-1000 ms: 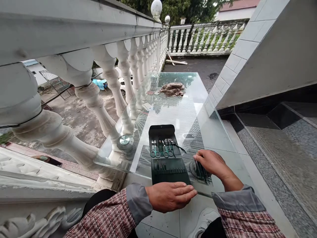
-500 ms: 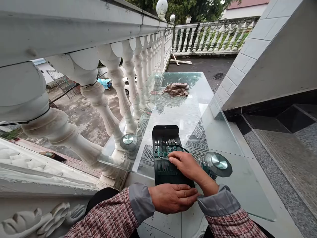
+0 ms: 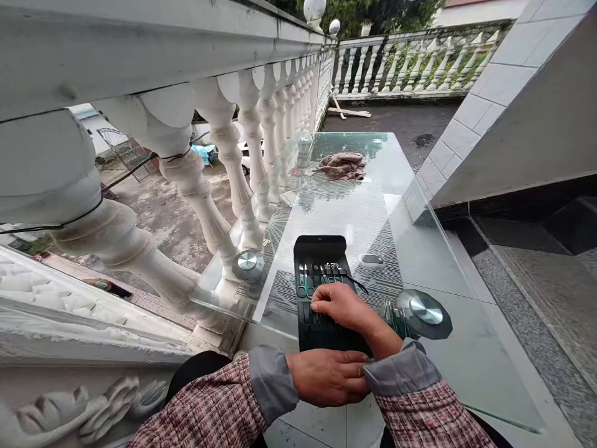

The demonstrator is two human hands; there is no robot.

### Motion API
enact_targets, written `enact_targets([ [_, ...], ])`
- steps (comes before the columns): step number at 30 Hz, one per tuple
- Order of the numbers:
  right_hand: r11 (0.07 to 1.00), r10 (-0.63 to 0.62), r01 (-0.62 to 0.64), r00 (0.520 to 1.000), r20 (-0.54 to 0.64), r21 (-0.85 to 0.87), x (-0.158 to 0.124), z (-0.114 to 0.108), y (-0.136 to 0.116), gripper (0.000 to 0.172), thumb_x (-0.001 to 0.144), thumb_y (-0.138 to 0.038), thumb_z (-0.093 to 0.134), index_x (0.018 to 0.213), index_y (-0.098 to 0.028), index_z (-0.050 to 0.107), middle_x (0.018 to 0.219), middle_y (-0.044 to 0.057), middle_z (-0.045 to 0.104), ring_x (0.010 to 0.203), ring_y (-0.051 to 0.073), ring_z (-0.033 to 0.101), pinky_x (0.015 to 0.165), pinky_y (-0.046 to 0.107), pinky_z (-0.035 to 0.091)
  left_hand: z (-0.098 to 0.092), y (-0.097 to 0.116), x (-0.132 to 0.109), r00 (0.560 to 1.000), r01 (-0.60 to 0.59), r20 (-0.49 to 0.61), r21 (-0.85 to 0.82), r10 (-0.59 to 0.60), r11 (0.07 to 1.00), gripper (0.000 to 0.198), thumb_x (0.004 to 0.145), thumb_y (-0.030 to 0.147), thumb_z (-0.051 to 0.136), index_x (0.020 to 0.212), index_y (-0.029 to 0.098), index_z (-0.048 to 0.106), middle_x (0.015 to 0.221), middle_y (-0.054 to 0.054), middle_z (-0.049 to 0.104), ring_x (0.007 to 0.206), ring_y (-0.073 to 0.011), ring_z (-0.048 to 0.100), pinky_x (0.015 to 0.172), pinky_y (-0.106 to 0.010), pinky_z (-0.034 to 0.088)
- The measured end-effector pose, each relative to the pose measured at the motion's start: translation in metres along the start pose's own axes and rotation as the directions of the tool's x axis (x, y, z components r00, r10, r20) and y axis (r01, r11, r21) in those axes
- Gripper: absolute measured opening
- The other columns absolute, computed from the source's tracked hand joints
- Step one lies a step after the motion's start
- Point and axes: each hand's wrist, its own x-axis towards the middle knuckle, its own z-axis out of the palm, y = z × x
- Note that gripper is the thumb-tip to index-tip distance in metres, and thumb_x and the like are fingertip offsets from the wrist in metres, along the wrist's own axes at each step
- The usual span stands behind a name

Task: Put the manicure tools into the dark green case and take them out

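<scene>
An open black case (image 3: pixel 319 247) of small grooming tools lies on the glass table. Scissors with green handles (image 3: pixel 305 289) sit in its upper row at the left, and clippers (image 3: pixel 334 271) stand to their right. My right hand (image 3: pixel 342 305) is over the middle of the case, its thumb and forefinger pressed together at the lower row; what they hold, if anything, is hidden. Across the near edge of the case lies my left hand (image 3: pixel 329 377), flat with the fingers stretched out to the right, close to my right wrist.
A crumpled brown cloth (image 3: pixel 342 167) lies toward the table's far end. Round metal discs (image 3: pixel 248 264) mark the supports under the glass table (image 3: pixel 448 361). A white balustrade (image 3: pixel 219 205) runs along the left, and a tiled slanting wall (image 3: pixel 485 106) rises at the right.
My right hand has drawn slightly toward me, down to the lower row, and its fingers have closed together. My left hand stays at the near edge. The whole view has shifted a little.
</scene>
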Motion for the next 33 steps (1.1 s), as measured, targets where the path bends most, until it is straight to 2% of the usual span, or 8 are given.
enact_targets([
  [4, 0.997, 0.017, -0.014, 0.999, -0.036, 0.076, 0.003, 0.0, -0.001, 0.01, 0.066, -0.023, 0.056, 0.057, -0.018, 0.057, 0.055, -0.002, 0.056, 0.052, 0.009, 0.046, 0.051, 0.021, 0.035, -0.001, 0.0, 0.0, 1.0, -0.006, 0.001, 0.002, 0.006, 1.0, 0.031, 0.088, 0.012, 0.037, 0.097, 0.016, 0.066, 0.112, -0.006, 0.059, 0.114, -0.02, 0.051, 0.113, -0.036, 0.026],
  [10, 0.976, 0.072, -0.023, 0.973, -0.22, 0.218, 0.009, -0.012, -0.001, 0.016, 0.069, -0.032, 0.051, 0.064, -0.018, 0.055, 0.059, -0.002, 0.053, 0.045, 0.007, 0.042, 0.045, 0.022, 0.036, -0.003, -0.001, 0.0, 1.0, -0.018, 0.004, 0.028, 0.018, 0.999, 0.033, 0.088, 0.013, 0.036, 0.103, 0.014, 0.065, 0.116, -0.007, 0.058, 0.114, -0.0207, 0.051, 0.113, -0.037, 0.026],
  [16, 0.893, 0.161, 0.096, 0.844, -0.511, 0.439, -0.015, -0.058, 0.012, 0.029, 0.063, -0.044, 0.063, 0.07, -0.016, 0.059, 0.06, -0.003, 0.052, 0.043, 0.006, 0.041, 0.044, 0.022, 0.033, -0.01, -0.002, 0.0, 1.0, 0.009, -0.001, 0.128, -0.009, 0.992, 0.037, 0.092, 0.016, 0.034, 0.12, 0.007, 0.057, 0.137, -0.013, 0.042, 0.128, -0.024, 0.038, 0.111, -0.034, 0.028],
  [18, 0.887, 0.169, 0.099, 0.839, -0.517, 0.45, -0.029, -0.073, 0.021, 0.03, 0.063, -0.045, 0.066, 0.068, -0.016, 0.059, 0.06, -0.003, 0.051, 0.044, 0.006, 0.04, 0.044, 0.022, 0.032, -0.011, -0.002, -0.001, 1.0, 0.011, -0.002, 0.124, -0.011, 0.992, 0.037, 0.093, 0.016, 0.032, 0.119, 0.008, 0.057, 0.138, -0.013, 0.041, 0.128, -0.024, 0.038, 0.111, -0.034, 0.028],
  [21, 0.903, 0.183, 0.019, 0.886, -0.425, 0.43, -0.048, -0.086, 0.038, 0.03, 0.063, -0.045, 0.066, 0.067, -0.016, 0.059, 0.056, -0.004, 0.049, 0.042, 0.005, 0.039, 0.043, 0.021, 0.032, -0.01, -0.002, -0.001, 1.0, 0.016, 0.003, 0.111, -0.016, 0.994, 0.037, 0.094, 0.016, 0.031, 0.119, 0.008, 0.056, 0.139, -0.013, 0.041, 0.129, -0.0248, 0.037, 0.111, -0.035, 0.027],
  [26, 0.936, 0.209, -0.119, 0.945, -0.252, 0.332, -0.059, -0.082, 0.071, 0.026, 0.063, -0.042, 0.062, 0.061, -0.017, 0.057, 0.052, -0.005, 0.048, 0.039, 0.005, 0.038, 0.04, 0.021, 0.031, -0.009, 0.0, 0.0, 1.0, 0.016, 0.017, 0.094, -0.018, 0.995, 0.036, 0.094, 0.016, 0.032, 0.118, 0.007, 0.057, 0.139, -0.014, 0.039, 0.129, -0.0261, 0.036, 0.111, -0.037, 0.026],
  [29, 0.955, 0.253, -0.198, 0.932, -0.26, 0.22, -0.057, -0.076, 0.085, 0.024, 0.065, -0.041, 0.058, 0.061, -0.018, 0.057, 0.054, -0.004, 0.052, 0.04, 0.007, 0.041, 0.041, 0.021, 0.032, -0.01, 0.001, 0.0, 0.999, 0.024, 0.034, 0.088, -0.027, 0.996, 0.035, 0.093, 0.016, 0.034, 0.118, 0.007, 0.057, 0.14, -0.015, 0.038, 0.13, -0.0269, 0.035, 0.111, -0.037, 0.026],
  [33, 0.958, 0.257, -0.285, 0.895, -0.364, -0.024, -0.055, -0.075, 0.087, 0.02, 0.068, -0.038, 0.055, 0.065, -0.02, 0.063, 0.062, -0.001, 0.062, 0.053, 0.012, 0.053, 0.052, 0.024, 0.038, -0.011, 0.001, 0.0, 0.999, 0.023, 0.031, 0.099, -0.026, 0.995, 0.036, 0.093, 0.017, 0.035, 0.12, 0.006, 0.056, 0.14, -0.015, 0.038, 0.13, -0.0273, 0.034, 0.111, -0.037, 0.027],
])
